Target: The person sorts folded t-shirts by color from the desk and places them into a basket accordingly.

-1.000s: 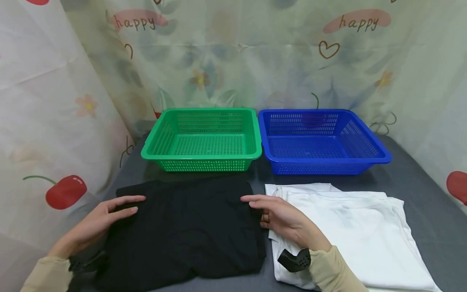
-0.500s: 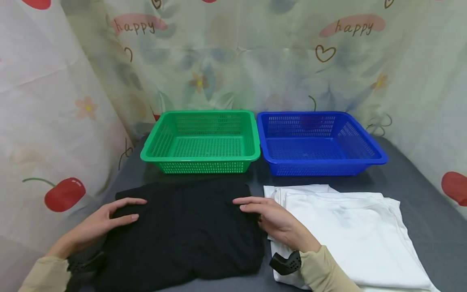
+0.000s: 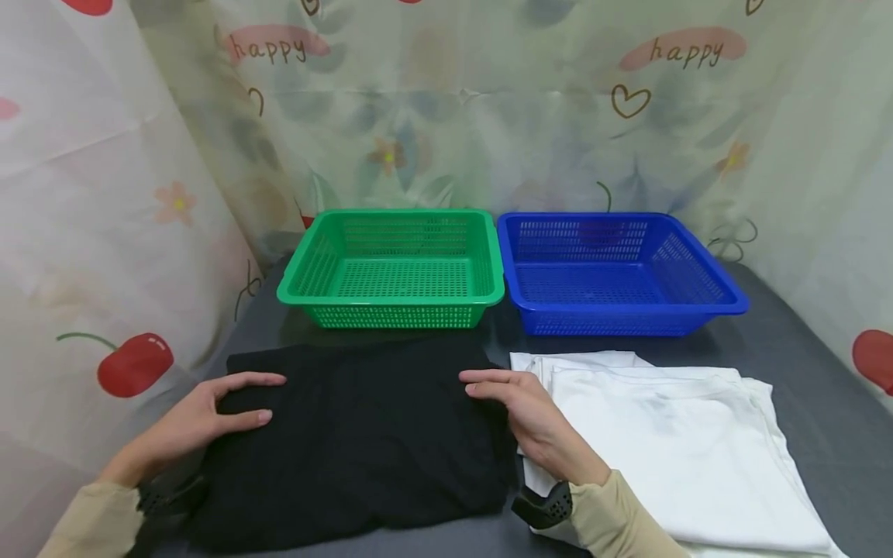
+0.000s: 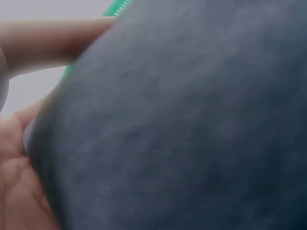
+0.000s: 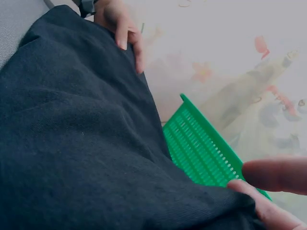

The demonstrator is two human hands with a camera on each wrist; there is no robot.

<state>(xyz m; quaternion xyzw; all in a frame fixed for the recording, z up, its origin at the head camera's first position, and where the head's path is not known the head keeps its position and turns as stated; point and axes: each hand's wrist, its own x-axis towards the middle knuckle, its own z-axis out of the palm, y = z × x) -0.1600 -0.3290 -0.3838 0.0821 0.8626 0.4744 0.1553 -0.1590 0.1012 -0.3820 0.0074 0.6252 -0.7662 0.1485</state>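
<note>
A folded black garment (image 3: 363,442) lies in front, spread between my two hands. At its left edge is my left hand (image 3: 202,415), thumb and index finger over the top, the other fingers out of sight under the cloth. In the left wrist view the dark cloth (image 4: 182,124) fills most of the picture, with the palm against its edge. My right hand (image 3: 540,418) grips the opposite edge, index finger and thumb showing above and the remaining fingers hidden by the fabric. The right wrist view shows a fold of the garment (image 5: 86,124) draped against the right fingers (image 5: 268,211).
Behind the garment stands a green perforated basket (image 3: 391,301), with a blue basket (image 3: 628,308) close on its right. A stack of folded white cloth (image 3: 684,449) lies at the right, under the right forearm. A patterned curtain (image 3: 446,116) hangs around the grey-covered table (image 3: 830,403).
The right hand's lower fingers have gone from view behind the garment's right edge, and that edge now reaches up around the hand. My left hand stays at the left edge.
</note>
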